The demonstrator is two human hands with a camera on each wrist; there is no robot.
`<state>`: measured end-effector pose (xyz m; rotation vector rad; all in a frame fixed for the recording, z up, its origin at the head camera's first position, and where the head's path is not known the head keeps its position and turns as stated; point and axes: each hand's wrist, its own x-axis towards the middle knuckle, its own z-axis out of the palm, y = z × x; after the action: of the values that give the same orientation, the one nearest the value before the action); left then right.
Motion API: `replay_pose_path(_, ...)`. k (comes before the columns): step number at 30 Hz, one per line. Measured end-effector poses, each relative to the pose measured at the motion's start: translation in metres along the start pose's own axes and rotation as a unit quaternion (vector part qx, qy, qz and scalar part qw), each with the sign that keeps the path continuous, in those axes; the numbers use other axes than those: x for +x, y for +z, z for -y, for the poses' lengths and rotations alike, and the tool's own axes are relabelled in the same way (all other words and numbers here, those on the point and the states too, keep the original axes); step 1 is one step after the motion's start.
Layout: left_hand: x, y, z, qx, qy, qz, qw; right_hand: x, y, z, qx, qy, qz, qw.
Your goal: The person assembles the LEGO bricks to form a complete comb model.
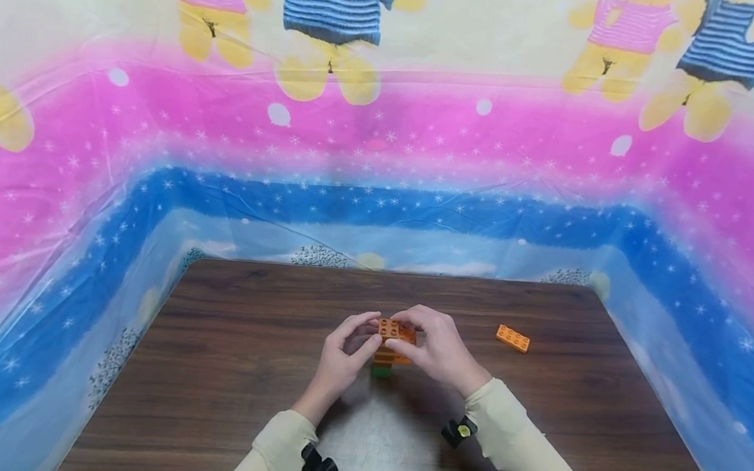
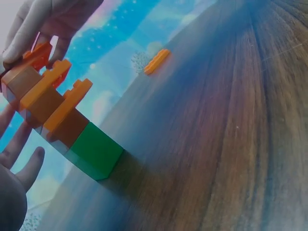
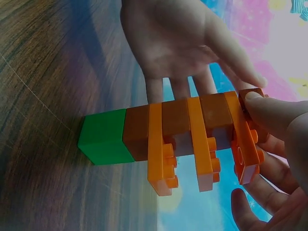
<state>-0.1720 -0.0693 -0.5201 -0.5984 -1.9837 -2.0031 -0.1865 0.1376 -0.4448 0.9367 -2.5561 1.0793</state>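
Note:
A toy building-brick tower (image 3: 175, 120) stands upright on the table, with a green block (image 2: 96, 151) at its base. Above it, brown bricks (image 3: 137, 132) alternate with thin orange plates (image 3: 159, 149) that jut out to the right. On top sits a studded brown brick (image 1: 389, 327). My right hand (image 1: 435, 345) pinches this top brick, its thumb on the side near me. From the left, my left hand (image 1: 346, 349) holds the tower's upper part, thumb at the top brick and fingers behind, partly hidden by the tower.
A loose orange plate (image 1: 513, 338) with studs lies on the table to the right of the tower. The dark wooden table (image 1: 235, 369) ends at the back against a patterned cloth (image 1: 380, 145), which also runs along both sides.

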Motion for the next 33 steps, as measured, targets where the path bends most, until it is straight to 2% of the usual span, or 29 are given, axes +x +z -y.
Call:
replay_pose_path(10,0.0019,0.0019,-0.0037,-0.001,-0.001,0.000,1.0000,-0.0015,0.0020,-0.0018,0.017,0.001,-0.008,1.000)
replay_pose_path(20,0.0019,0.0019,-0.0047,0.005,0.003,0.002,1.0000,-0.0052,-0.0015,-0.0047,0.047,0.023,0.008,0.999)
replay_pose_path(33,0.0005,0.0035,-0.0020,0.003,0.011,0.001,0.9999,-0.0064,0.0008,-0.0086,0.059,0.006,-0.001,0.998)
